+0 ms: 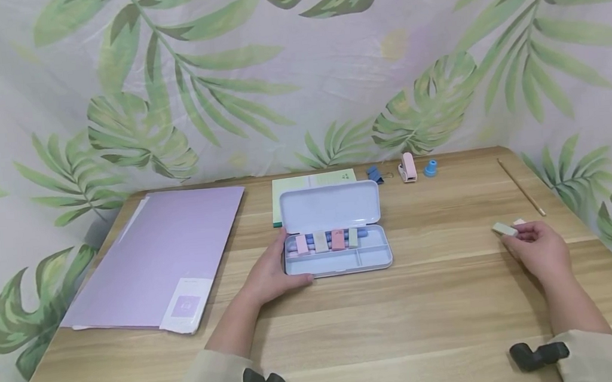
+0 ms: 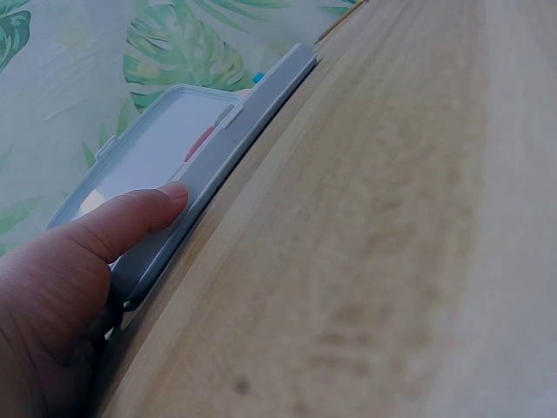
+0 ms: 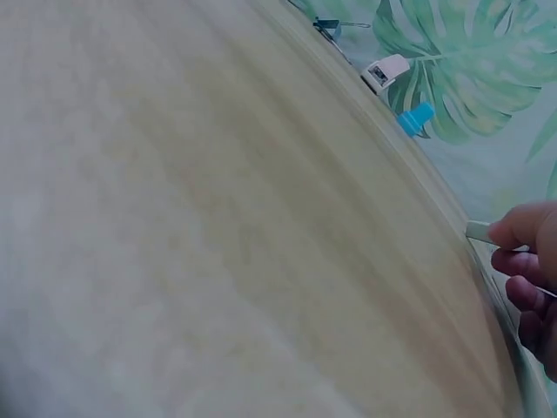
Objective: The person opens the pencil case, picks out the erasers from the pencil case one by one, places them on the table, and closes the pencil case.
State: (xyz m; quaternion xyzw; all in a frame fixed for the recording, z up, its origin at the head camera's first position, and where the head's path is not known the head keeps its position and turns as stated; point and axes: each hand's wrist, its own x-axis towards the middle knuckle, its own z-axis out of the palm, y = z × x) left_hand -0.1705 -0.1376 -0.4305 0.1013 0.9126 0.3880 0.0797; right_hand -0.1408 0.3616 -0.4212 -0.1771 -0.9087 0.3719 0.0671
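1. Pencil case (image 1: 325, 265): mid-table, lid (image 1: 330, 206) up toward 12 o'clock, probably so the compartments can be reached from the person's side.
2. Inside: four small blocks, likely erasers (image 1: 338, 240), in a row across blue pens (image 1: 364, 232); the pens seem to prop them up.
3. Left hand (image 1: 271, 271), at the case's 9 o'clock: grips the left end, thumb along the front wall, fingers round the side, I'd say to brace it.
4. Right hand (image 1: 540, 250), 3 o'clock, well apart from the case: thumb and finger pinch a pale green block (image 1: 505, 229) by one end; small piece, so a fingertip hold suits.
5. Pinkish bit (image 1: 519, 221) beside those fingers: mostly hidden from here, can't tell if held or lying behind.
6. Notepad (image 1: 313, 180) at 12, behind the lid; binder clip (image 1: 375, 175), stapler (image 1: 407, 168), blue cone-shaped piece (image 1: 431, 168) around 1 to 2; pencil (image 1: 521, 187) between 2 and 3; purple folder (image 1: 165, 256) at 9. Seemingly parked out of the hands' way.
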